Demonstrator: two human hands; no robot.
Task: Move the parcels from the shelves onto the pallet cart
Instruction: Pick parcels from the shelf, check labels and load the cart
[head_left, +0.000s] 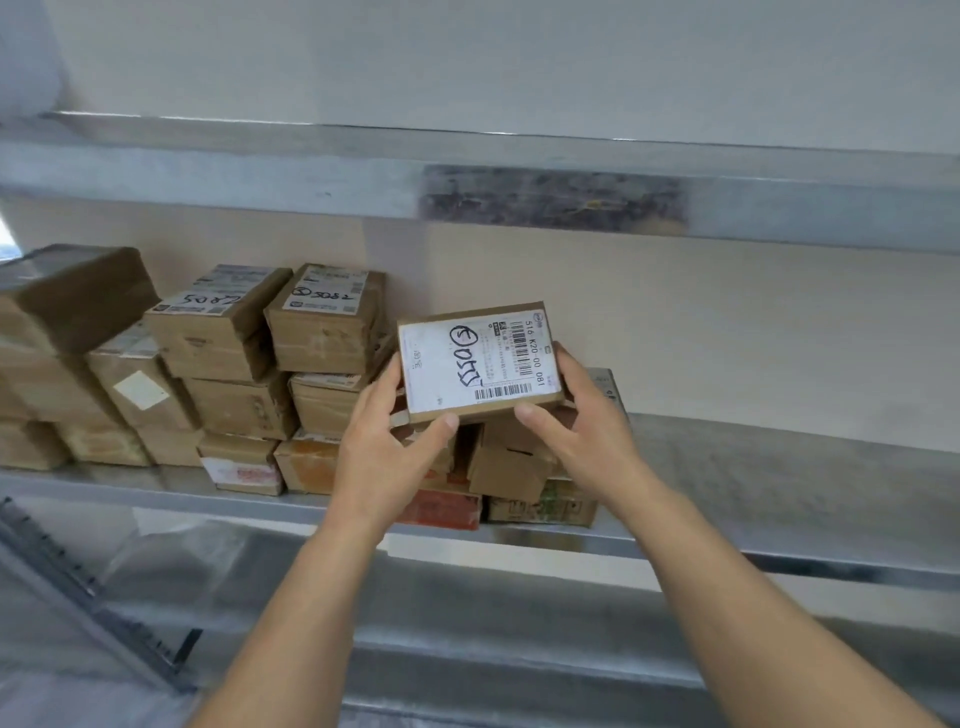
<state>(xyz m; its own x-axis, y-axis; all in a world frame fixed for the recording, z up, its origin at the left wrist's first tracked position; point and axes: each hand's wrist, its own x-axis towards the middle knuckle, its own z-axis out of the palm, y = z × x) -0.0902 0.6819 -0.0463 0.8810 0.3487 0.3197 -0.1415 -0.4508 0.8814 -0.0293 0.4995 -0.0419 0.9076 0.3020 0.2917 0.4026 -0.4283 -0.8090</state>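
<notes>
The small parcel (480, 364) is matt brown cardboard with a smooth white paper label (434, 366). The stacked parcels (218, 332) on the left are cardboard wrapped in shiny brown tape. The shelf (779, 462) is grey metal with a dull, mottled sheen; the upper beam (550, 200) carries a rough dark patch.

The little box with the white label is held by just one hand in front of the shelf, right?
No, two hands hold it. In the head view the left hand grips the little box on its left side and the right hand grips its right side, in front of the shelf.
</notes>
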